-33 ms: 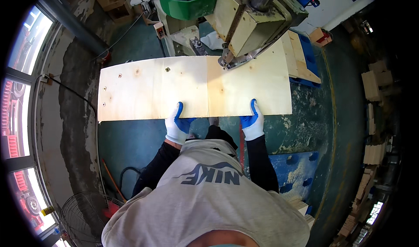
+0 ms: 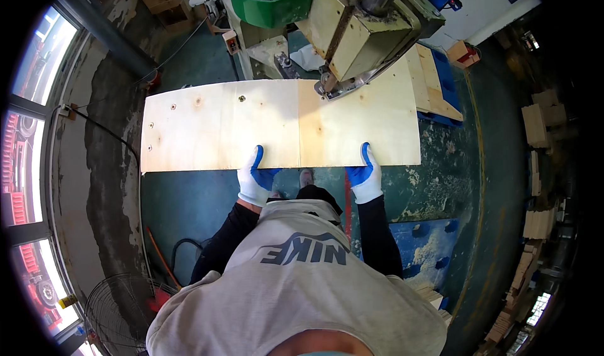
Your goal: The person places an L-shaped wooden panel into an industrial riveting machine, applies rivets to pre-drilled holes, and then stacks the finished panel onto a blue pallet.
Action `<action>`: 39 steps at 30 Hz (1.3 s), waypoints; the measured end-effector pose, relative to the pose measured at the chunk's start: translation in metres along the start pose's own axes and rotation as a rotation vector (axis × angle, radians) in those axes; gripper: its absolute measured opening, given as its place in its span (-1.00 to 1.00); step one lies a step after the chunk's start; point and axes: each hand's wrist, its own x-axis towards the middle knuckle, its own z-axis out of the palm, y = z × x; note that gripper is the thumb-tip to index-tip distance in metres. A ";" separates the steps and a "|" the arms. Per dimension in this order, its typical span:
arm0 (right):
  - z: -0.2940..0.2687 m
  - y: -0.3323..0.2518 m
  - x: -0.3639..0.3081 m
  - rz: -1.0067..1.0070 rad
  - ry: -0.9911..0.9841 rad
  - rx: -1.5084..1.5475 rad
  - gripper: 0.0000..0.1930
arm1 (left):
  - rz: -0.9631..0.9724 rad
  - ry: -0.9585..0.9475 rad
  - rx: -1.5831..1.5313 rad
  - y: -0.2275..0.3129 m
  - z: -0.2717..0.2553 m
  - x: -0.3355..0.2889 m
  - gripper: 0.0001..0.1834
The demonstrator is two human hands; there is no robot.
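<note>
A long pale plywood board (image 2: pixel 270 129) spans the middle, its far left edge curved. My left hand (image 2: pixel 255 178), in a white glove with blue-coated fingers, grips its near edge around the centre. My right hand (image 2: pixel 365 175), gloved the same way, grips that edge further right. Both thumbs lie on the top face; the other fingers go underneath, partly hidden. Several small round metal inserts (image 2: pixel 241 99) sit in the left half of the board. Over its far edge, right of centre, stands the metal nose (image 2: pixel 336 90) of a cream-coloured machine (image 2: pixel 371 44); whether it touches the wood I cannot tell.
A green bin (image 2: pixel 270 10) holding tools is mounted by the machine. Cut boards (image 2: pixel 428 82) lie on a blue pallet at the right; another blue pallet (image 2: pixel 425 246) is nearer. A wire-cage fan (image 2: pixel 123 315) stands at lower left. Wood stacks (image 2: pixel 540 224) line the far right.
</note>
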 end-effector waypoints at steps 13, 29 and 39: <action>-0.042 -0.178 0.116 -0.314 -0.078 -1.162 -0.46 | -0.039 -0.005 -0.012 0.027 0.038 -0.012 -0.68; -0.022 -0.044 0.001 -0.068 -0.034 -0.696 -0.89 | 0.525 0.209 0.210 0.084 -0.068 -0.137 -0.63; 0.011 -0.020 -0.010 -0.094 -0.070 -0.747 -0.92 | 0.567 0.218 0.182 0.111 -0.067 -0.136 -0.63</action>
